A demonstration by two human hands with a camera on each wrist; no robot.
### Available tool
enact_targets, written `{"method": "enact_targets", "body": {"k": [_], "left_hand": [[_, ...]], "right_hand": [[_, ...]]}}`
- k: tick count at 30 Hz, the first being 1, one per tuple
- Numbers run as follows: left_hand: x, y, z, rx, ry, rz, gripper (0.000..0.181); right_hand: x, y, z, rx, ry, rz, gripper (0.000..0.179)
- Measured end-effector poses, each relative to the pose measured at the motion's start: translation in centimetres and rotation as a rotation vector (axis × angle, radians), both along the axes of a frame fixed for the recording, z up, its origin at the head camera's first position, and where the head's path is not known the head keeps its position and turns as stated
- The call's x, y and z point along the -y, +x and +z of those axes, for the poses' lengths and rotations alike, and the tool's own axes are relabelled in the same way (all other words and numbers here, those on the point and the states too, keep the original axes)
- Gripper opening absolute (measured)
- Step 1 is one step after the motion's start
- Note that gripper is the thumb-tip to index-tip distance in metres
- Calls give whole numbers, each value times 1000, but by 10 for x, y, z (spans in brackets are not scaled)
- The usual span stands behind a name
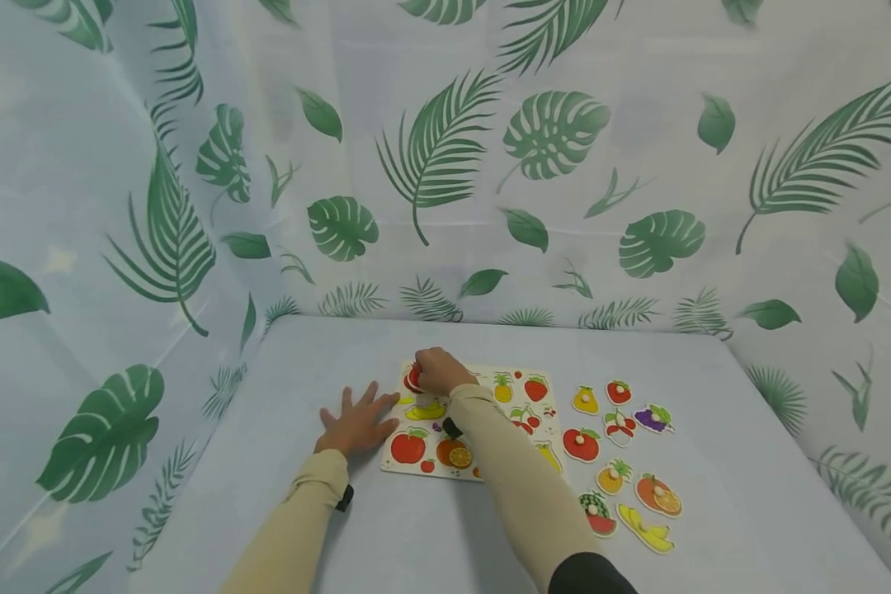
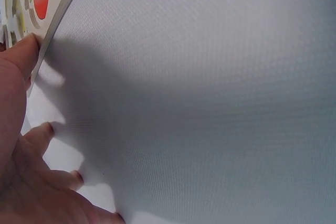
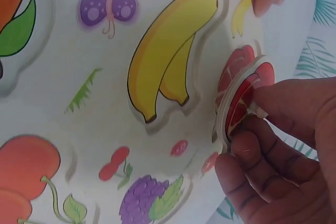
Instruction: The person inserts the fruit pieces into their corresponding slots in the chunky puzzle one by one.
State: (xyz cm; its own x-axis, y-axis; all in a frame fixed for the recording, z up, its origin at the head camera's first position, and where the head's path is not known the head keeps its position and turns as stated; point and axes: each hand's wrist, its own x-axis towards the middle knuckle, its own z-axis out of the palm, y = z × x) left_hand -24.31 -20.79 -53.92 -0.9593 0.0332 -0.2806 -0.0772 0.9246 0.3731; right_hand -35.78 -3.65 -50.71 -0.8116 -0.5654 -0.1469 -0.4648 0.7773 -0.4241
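Note:
A wooden fruit puzzle board (image 1: 389, 467) lies on the table, with fruit pictures in its recesses. My right hand (image 1: 440, 371) is over its far left corner, thumb and fingers pinching a red pomegranate puzzle piece (image 3: 242, 100). In the right wrist view the piece stands tilted on edge at a matching red recess, beside the banana picture (image 3: 163, 56); whether it touches the board is hard to tell. My left hand (image 1: 356, 425) rests at the board's left side with fingers spread. Its thumb (image 2: 26, 53) touches the board's edge, and the other fingertips reach the tablecloth.
Right of the board lie several loose pieces with knobs: pear (image 1: 585, 401), strawberry (image 1: 619, 392), grapes (image 1: 652, 419), cherries (image 1: 619, 429), apple (image 1: 581, 445), pineapple (image 1: 613, 476), orange (image 1: 658, 495), watermelon (image 1: 598, 515) and bananas (image 1: 645, 529). A leaf-patterned curtain (image 1: 445, 272) stands behind the table.

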Motion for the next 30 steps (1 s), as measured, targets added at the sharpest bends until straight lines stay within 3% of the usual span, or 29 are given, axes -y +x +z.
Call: {"method": "enact_targets", "body": {"k": [5,15,30], "left_hand": [[0,-1,-1,-6,-9,1,59],[-2,-2,1,-1,-16,-8,58],[0,-3,1,9,-18,-5,60]], "right_hand": [[4,-2,-5,13,-1,-2,8],[11,1,-9,-67,36,-19,13],[18,1,-17,-50,42,-55,19]]}}
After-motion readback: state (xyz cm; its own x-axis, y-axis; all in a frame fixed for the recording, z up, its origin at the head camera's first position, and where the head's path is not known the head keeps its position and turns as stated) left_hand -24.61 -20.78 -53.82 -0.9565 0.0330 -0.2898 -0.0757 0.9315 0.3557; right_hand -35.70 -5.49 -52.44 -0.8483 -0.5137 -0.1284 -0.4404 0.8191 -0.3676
